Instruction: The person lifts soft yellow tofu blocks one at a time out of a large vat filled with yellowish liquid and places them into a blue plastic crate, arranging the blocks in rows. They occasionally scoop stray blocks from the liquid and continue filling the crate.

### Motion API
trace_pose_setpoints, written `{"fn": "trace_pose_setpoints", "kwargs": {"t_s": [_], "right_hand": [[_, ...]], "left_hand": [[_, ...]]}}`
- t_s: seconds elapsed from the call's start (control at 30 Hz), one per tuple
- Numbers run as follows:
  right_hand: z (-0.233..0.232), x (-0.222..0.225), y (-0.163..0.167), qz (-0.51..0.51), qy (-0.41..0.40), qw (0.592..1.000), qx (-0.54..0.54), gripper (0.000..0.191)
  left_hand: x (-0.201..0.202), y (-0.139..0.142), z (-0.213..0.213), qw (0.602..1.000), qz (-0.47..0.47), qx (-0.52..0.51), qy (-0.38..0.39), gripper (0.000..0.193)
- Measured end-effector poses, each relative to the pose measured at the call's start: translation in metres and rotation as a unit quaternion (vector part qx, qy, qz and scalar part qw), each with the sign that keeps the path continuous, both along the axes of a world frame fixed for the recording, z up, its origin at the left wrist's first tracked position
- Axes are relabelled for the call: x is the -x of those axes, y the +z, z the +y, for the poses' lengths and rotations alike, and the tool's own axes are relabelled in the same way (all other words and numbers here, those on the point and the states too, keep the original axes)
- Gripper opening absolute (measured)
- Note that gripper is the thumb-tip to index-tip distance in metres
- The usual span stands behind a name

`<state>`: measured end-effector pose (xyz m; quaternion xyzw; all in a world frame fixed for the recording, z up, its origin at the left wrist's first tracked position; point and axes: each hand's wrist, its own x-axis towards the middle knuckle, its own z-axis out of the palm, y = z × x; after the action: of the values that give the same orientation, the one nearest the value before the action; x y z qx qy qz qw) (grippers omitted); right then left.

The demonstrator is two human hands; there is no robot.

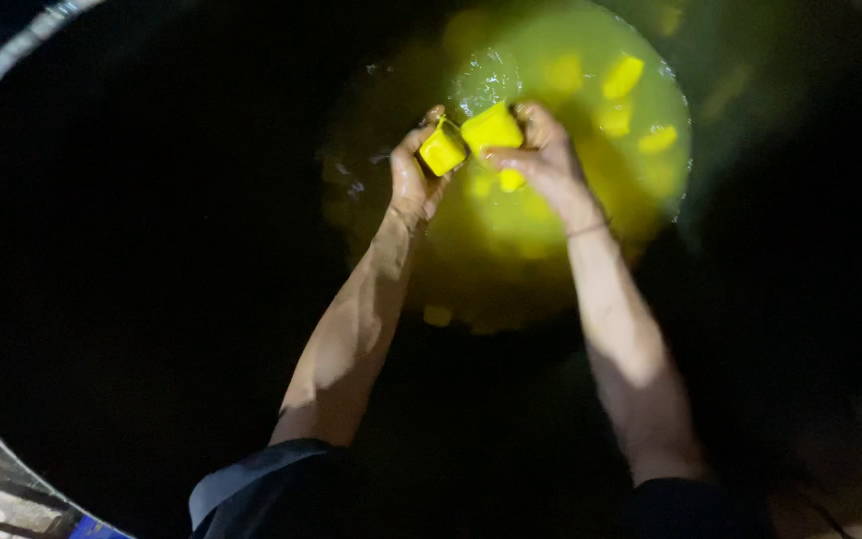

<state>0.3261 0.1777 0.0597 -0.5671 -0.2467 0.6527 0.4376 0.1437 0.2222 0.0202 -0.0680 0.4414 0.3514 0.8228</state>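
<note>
- Though most of the head view is black, the lit patch at the upper middle shows both bare hands held over a big round vat (pixel 12 50) of cloudy yellow-green liquid (pixel 551 250).
- Left hand (pixel 413 175): fingers curled tight around a small bright-yellow square plastic cup (pixel 443 150), thumb on the near side, cup tipped toward the other hand.
- Right hand (pixel 543 155): fingers wrapped over a second, slightly larger yellow square plastic cup (pixel 492 128); the two cups touch corner to corner just above the liquid's surface.
- More yellow blocky pieces (pixel 623 76) float toward the far right rim of the vat; others sit dimly under the surface near the middle. I cannot tell whether they are cups or solid lumps.
- Thin dark band (pixel 591 228) rings the right wrist.
- Handling, my judgement: these cups look light, thin-walled and fairly stiff, but wet, so slippery. Pinching across two opposite flat walls near the rim should hold best; squeezing hard could buckle them.
- Vat's metal rim catches light at the upper left and lower left corners of the view; nothing else is readable in the dark.
</note>
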Motion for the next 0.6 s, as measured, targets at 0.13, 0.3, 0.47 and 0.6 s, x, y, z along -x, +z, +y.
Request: {"fn": "trace_pose_setpoints", "kwargs": {"t_s": [0.13,0.3,0.47,0.6], "right_hand": [[-0.033,0.033,0.006,-0.112,-0.015,0.993,0.026,0.038],[-0.059,0.06,0.015,-0.179,-0.101,0.979,0.003,0.031],[-0.059,0.064,0.036,-0.474,-0.041,0.873,-0.109,0.047],[-0.06,0.039,0.03,-0.073,-0.064,0.995,0.035,0.05]], "left_hand": [[-0.021,0.004,-0.013,0.999,-0.031,0.018,0.04,0.037],[-0.035,0.013,-0.027,0.997,-0.005,0.034,0.065,0.042],[-0.041,0.019,-0.055,0.999,-0.034,0.003,0.041,0.042],[-0.038,0.033,-0.064,0.991,-0.098,0.047,0.081,0.042]]}}
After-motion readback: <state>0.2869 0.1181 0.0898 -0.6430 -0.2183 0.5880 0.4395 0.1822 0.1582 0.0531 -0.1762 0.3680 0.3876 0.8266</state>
